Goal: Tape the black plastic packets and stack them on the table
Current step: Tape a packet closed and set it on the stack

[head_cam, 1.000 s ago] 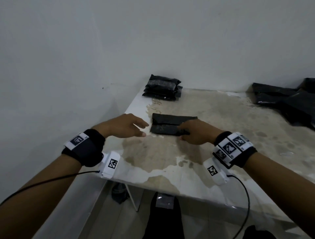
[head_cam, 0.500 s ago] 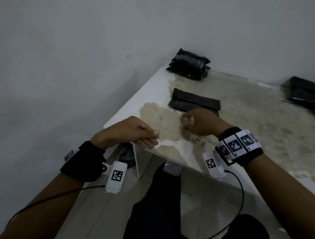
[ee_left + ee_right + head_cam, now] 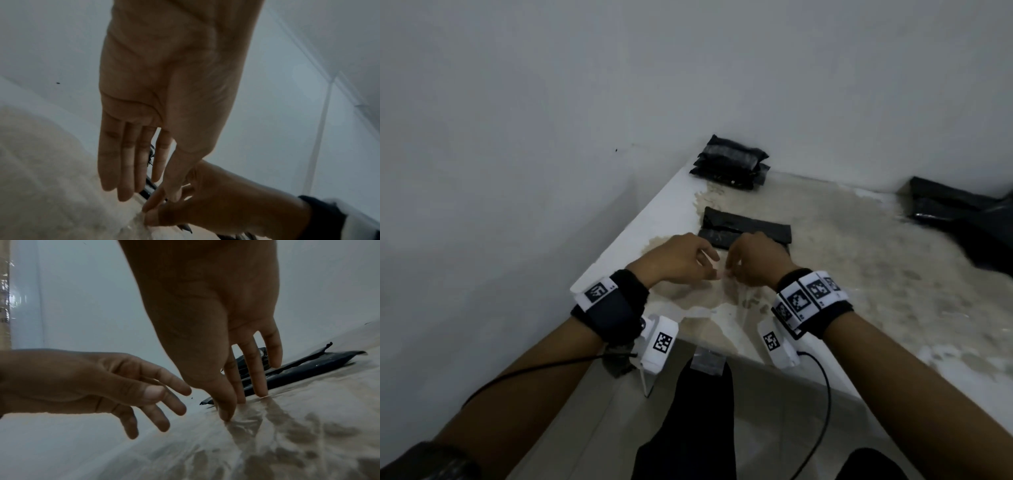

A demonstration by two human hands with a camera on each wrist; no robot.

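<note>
Plain white walls meet behind a stained, glossy table (image 3: 825, 260), where a flat, folded black packet (image 3: 746, 229) lies just beyond both hands and a stack (image 3: 729, 166) sits at the far corner. Left hand (image 3: 678, 260) and right hand (image 3: 753, 263) meet fingertip to fingertip near the table's front edge, seemingly working a clear tape strip, though whether either pinches it cannot be told. Judged step: readying tape; next, laying it across the crinkled packet's fold.

Black sheets (image 3: 962, 219) cropped at right edge
</note>
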